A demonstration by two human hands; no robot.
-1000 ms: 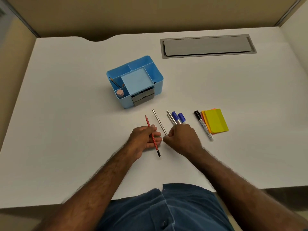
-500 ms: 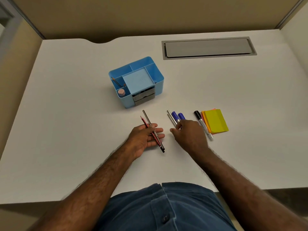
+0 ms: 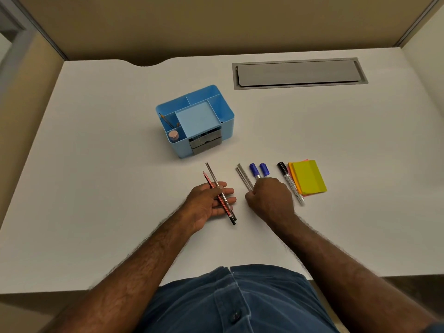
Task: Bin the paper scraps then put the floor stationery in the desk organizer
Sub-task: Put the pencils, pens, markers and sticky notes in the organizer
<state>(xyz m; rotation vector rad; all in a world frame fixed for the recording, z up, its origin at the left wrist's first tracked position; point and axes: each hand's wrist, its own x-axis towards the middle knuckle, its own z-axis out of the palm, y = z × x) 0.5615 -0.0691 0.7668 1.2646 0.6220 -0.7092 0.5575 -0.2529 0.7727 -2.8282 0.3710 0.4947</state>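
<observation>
A blue desk organizer (image 3: 225, 116) stands mid-desk, with pencils and a pink-capped item in its left compartments. My left hand (image 3: 206, 204) lies palm up on the white desk (image 3: 96, 188), holding a red pencil (image 3: 208, 181) and a grey pencil (image 3: 211, 173) across its fingers. My right hand (image 3: 270, 199) is closed over the near ends of two more grey pencils (image 3: 243, 175). Two blue-capped markers (image 3: 259, 169) lie just beyond its knuckles. A black-capped marker (image 3: 289, 180) and a stack of yellow, orange and pink sticky notes (image 3: 307, 177) lie to the right.
A grey cable-tray lid (image 3: 298, 73) is set into the desk at the back right. Beige partition walls (image 3: 216, 25) enclose the desk at the back and sides. My blue-shirted torso (image 3: 235, 301) is at the near edge.
The grey pencil went from my right hand into my left, beside the red one. My right hand then moved right and closed on the two grey pencils.
</observation>
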